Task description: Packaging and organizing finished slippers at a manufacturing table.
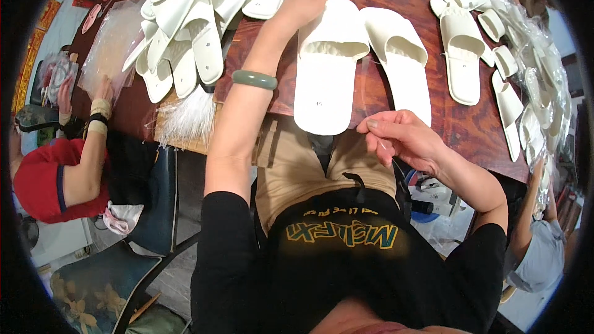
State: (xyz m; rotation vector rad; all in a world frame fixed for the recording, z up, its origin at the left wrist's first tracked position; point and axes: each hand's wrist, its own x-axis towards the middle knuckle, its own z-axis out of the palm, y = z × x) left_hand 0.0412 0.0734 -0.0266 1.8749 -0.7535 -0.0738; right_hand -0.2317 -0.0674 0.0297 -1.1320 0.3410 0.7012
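A white slipper (325,89) lies sole down in front of me, its heel reaching over the table's near edge. Its mate (406,80) is just to the right, slightly angled. My left hand (303,5) is curled closed beside the toe of the first slipper; whatever its fingers may hold is hidden. Close to the heels, my right hand (402,141) pinches thumb against fingers, and a thin clear strand (385,146) shows at them. A bundle of similar pale strands (190,116) hangs at the table edge, left of my left forearm.
White slippers are heaped at the left (204,31). A single slipper (461,55) lies right on the wooden table (442,124), near bagged slippers (541,96). A person in red (52,176) handles clear bags (114,40) at left; another person's arm (526,210) is at right.
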